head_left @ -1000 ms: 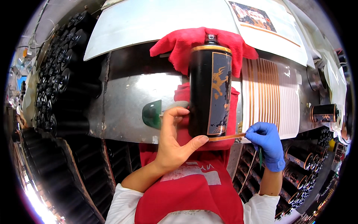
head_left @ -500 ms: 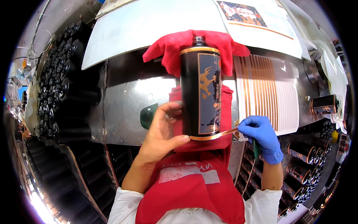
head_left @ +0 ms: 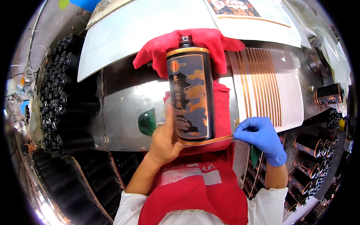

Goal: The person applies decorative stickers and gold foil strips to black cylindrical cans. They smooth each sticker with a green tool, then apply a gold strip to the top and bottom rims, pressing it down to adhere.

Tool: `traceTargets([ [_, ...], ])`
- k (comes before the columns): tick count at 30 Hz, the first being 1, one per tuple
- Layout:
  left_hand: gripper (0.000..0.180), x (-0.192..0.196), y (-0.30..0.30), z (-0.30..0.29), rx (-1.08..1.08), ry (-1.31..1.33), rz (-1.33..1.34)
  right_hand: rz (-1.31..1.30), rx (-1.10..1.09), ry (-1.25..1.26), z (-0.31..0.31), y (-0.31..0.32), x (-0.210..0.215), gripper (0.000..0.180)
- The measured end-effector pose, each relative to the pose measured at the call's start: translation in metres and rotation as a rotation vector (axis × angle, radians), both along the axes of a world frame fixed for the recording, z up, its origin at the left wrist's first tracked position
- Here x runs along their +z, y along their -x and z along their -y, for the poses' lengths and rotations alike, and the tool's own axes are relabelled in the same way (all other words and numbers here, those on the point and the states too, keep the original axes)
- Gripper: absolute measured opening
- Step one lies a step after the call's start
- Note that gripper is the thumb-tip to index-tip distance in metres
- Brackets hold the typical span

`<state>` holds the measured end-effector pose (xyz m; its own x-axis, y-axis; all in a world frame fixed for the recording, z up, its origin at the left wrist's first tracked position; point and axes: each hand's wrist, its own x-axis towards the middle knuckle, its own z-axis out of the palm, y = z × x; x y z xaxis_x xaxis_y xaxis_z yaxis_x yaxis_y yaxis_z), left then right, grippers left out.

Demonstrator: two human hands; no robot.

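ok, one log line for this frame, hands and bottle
left hand: bare, steadying black bottle | right hand: blue-gloved, thin tool at gold band | bottle lying on red cloth

- Left of my left hand (head_left: 165, 140) I see bare desk (head_left: 123, 93), only a green scraper (head_left: 147, 122) there.
- Right, the striped sheet (head_left: 266, 84) lies flat beyond my right hand (head_left: 260, 137).
- Stacked black bottles (head_left: 65, 90) wall the far left.

One head-worn fisheye view looks steeply down, close over the metal workbench (head_left: 123, 108), forearms entering from the lower edge, rim bending.
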<state>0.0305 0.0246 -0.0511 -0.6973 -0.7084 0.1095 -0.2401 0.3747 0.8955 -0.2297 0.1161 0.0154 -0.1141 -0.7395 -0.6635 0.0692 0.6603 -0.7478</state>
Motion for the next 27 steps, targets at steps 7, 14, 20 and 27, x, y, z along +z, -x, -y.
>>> traceTargets([
  [7,0.091,0.027,0.028,0.001,0.04,0.333,0.04,0.015,-0.016,-0.018,-0.005,0.0,0.013,0.014],
  [14,0.08,0.021,0.038,0.009,0.027,0.405,-0.045,-0.122,0.021,0.013,-0.005,0.001,0.012,0.011],
  [20,0.092,0.012,0.022,0.001,0.034,0.32,-0.003,-0.08,-0.002,0.047,0.002,-0.009,-0.011,0.014],
  [27,0.095,0.018,0.01,0.007,0.02,0.256,0.077,-0.026,0.058,0.117,0.007,-0.023,-0.008,0.015],
])
